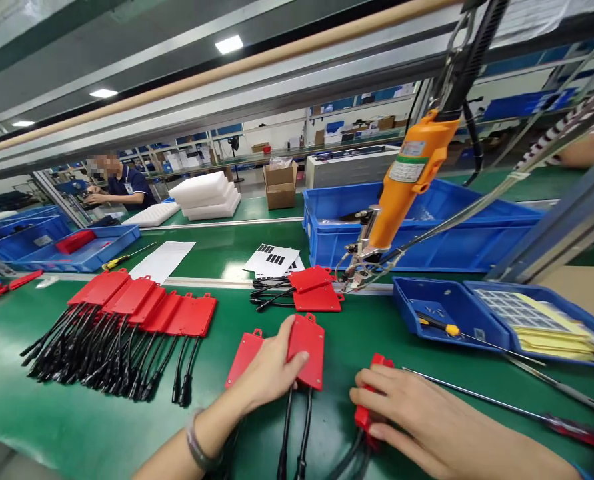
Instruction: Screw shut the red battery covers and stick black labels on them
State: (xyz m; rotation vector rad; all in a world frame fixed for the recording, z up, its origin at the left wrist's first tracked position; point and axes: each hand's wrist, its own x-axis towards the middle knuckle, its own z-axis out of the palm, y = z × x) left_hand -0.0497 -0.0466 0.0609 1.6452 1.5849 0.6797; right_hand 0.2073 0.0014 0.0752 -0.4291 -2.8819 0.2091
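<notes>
My left hand (271,367) grips a flat red plastic case (311,350) with two black cables hanging from its lower edge. Partly behind that hand, another red case (241,357) lies on the green bench. To the right, my right hand (397,400) is closed round a red cabled case (364,407), seen edge-on with its cables toward me. Beyond my hands lie red cases (319,293) with their cables pointing left. A long overlapping row of red cases (141,300) is at the left, black cables (107,353) fanned toward me.
An orange electric screwdriver (401,180) hangs before a big blue bin (427,247). Small blue trays (444,310) hold screws and yellow-edged sheets (551,333). Long screwdrivers (481,397) lie at right. Printed papers (271,259) lie beyond. A co-worker (121,183) is at far left.
</notes>
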